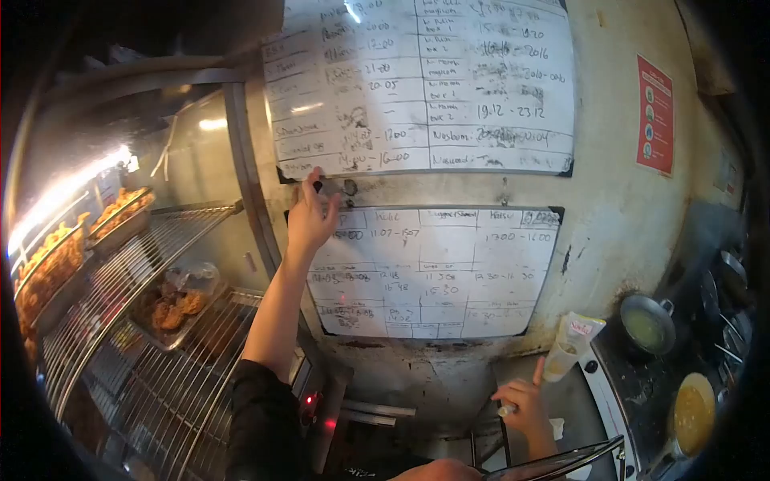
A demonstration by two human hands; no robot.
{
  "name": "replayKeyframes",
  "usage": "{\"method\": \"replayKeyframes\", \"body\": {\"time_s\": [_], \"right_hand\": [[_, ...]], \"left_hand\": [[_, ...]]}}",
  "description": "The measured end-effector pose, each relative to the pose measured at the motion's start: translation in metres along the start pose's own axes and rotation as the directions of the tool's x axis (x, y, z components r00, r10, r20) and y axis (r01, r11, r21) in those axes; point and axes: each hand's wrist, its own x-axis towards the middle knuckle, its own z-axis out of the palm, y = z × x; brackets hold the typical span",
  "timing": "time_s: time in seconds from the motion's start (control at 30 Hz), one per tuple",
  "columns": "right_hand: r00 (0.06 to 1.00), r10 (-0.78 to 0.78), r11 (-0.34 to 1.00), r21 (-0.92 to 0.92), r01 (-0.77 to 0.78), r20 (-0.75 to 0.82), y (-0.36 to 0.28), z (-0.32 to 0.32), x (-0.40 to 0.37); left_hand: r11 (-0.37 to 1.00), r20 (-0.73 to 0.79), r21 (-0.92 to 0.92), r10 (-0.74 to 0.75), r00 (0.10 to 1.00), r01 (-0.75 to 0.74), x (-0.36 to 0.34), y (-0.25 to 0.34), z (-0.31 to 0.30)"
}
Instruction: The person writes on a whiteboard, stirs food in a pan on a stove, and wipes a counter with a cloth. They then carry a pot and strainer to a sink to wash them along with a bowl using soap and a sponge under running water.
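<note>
Raised to the lower left corner of the upper whiteboard (385,112), my left hand (311,220) has its index finger against the frame. A small black object (318,186), perhaps a pen cap, shows between its fingers. My right hand (523,405) is lower down at the right, closed around a pale marker (507,410) of which only one end shows. Its index finger points up beside a clear plastic container (571,346) with a printed label. Below the upper board hangs a second whiteboard (449,272), also filled with handwritten times.
At left, a lit wire rack (144,248) carries trays of fried food (56,264) and a plastic tub of fried pieces (176,309). At right, a stove (642,393) holds a dark pan (646,324) and a pan of yellowish liquid (691,417). A red poster (655,116) hangs on the wall.
</note>
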Motion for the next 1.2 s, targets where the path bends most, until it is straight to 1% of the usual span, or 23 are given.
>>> {"method": "replayKeyframes", "body": {"time_s": [0.07, 0.1, 0.17, 0.2, 0.27, 0.3, 0.37, 0.4, 0.47, 0.5, 0.57, 0.6, 0.67, 0.7, 0.77, 0.8, 0.87, 0.9, 0.97, 1.03, 1.1, 1.17, 1.2], "right_hand": [[0.994, 0.105, 0.994, -0.007, -0.105, 0.03, 0.011, -0.002, -0.013], [0.994, 0.111, 0.993, 0.027, -0.111, 0.022, -0.001, -0.01, -0.032], [0.968, 0.251, 0.968, -0.034, -0.25, 0.012, 0.002, -0.02, -0.041], [0.971, 0.239, 0.971, -0.036, -0.238, 0.015, 0.01, -0.019, -0.046], [0.932, 0.36, 0.901, 0.244, -0.357, 0.036, 0.023, -0.011, -0.056], [0.933, 0.358, 0.901, 0.245, -0.357, 0.042, 0.024, -0.009, -0.055], [0.968, 0.251, 0.945, 0.211, -0.25, 0.023, 0.02, -0.008, -0.047], [0.968, 0.248, 0.947, 0.205, -0.248, 0.026, 0.02, -0.008, -0.041], [0.989, 0.147, 0.967, 0.211, -0.144, 0.001, 0.019, -0.009, -0.022], [0.99, 0.141, 0.969, 0.205, -0.139, 0.003, 0.017, -0.01, -0.011], [1.0, 0.017, 0.984, 0.177, -0.021, 0.026, 0.012, -0.011, 0.016], [0.999, 0.013, 0.985, 0.169, -0.018, 0.03, 0.009, -0.012, 0.031], [0.993, -0.118, 0.985, 0.129, 0.114, 0.027, 0.0, -0.015, 0.064], [0.993, -0.117, 0.986, 0.118, 0.113, 0.028, -0.007, -0.019, 0.083], [0.96, -0.28, 0.958, 0.058, 0.28, -0.002, -0.025, -0.026, 0.123], [0.96, -0.28, 0.959, 0.044, 0.28, 0.0, -0.033, -0.028, 0.142], [0.915, -0.402, 0.914, 0.036, 0.403, -0.035, -0.049, -0.032, 0.176], [0.916, -0.399, 0.916, 0.022, 0.4, -0.033, -0.058, -0.032, 0.192], [0.855, -0.494, 0.869, -0.135, 0.477, -0.16, -0.077, -0.034, 0.221], [0.776, -0.553, 0.826, -0.322, 0.463, -0.304, -0.1, -0.047, 0.25], [0.805, -0.454, 0.883, -0.07, 0.465, -0.381, -0.107, -0.062, 0.285], [0.889, -0.22, 0.943, 0.147, 0.299, -0.401, -0.115, -0.071, 0.318], [0.863, -0.197, 0.935, 0.176, 0.308, -0.465, -0.121, -0.07, 0.339]], "left_hand": [[0.926, -0.07, 0.275, 0.286, 0.956, -0.257, 0.003, -0.016, -0.005], [0.915, -0.046, 0.295, 0.302, 0.952, -0.276, 0.003, 0.004, -0.02], [0.946, -0.09, 0.187, 0.283, 0.955, -0.263, -0.002, 0.023, -0.034], [0.947, -0.1, 0.194, 0.28, 0.955, -0.257, -0.005, 0.03, -0.038], [0.968, -0.065, 0.113, 0.231, 0.971, -0.223, -0.012, 0.039, -0.046], [0.969, -0.064, 0.117, 0.226, 0.972, -0.218, -0.014, 0.04, -0.047], [0.947, -0.087, 0.149, 0.299, 0.95, -0.285, -0.015, 0.041, -0.049], [0.949, -0.092, 0.147, 0.294, 0.951, -0.279, -0.015, 0.041, -0.05], [0.941, -0.16, 0.137, 0.328, 0.931, -0.308, -0.014, 0.041, -0.053], [0.943, -0.168, 0.136, 0.324, 0.931, -0.303, -0.014, 0.04, -0.053], [0.914, -0.142, 0.263, 0.355, 0.924, -0.31, -0.016, 0.036, -0.053], [0.917, -0.15, 0.26, 0.349, 0.925, -0.304, -0.018, 0.032, -0.05], [0.91, -0.13, 0.249, 0.369, 0.92, -0.33, -0.02, 0.02, -0.036], [0.913, -0.138, 0.241, 0.367, 0.92, -0.328, -0.02, 0.015, -0.03], [0.9, -0.122, 0.294, 0.37, 0.921, -0.322, -0.02, 0.004, -0.019], [0.902, -0.14, 0.286, 0.373, 0.917, -0.323, -0.019, -0.002, -0.013], [0.913, -0.158, 0.262, 0.359, 0.92, -0.312, -0.015, -0.007, -0.008], [0.92, -0.164, 0.249, 0.347, 0.923, -0.301, -0.014, -0.009, -0.006], [0.934, -0.162, 0.211, 0.324, 0.932, -0.288, -0.011, -0.011, -0.007], [0.945, -0.154, 0.161, 0.31, 0.938, -0.286, -0.009, -0.016, -0.001], [0.946, -0.197, 0.145, 0.316, 0.928, -0.291, -0.006, -0.023, 0.005], [0.955, -0.2, 0.097, 0.295, 0.934, -0.281, -0.005, -0.018, 0.009], [0.967, -0.207, 0.065, 0.256, 0.944, -0.247, -0.004, -0.019, 0.012]]}}
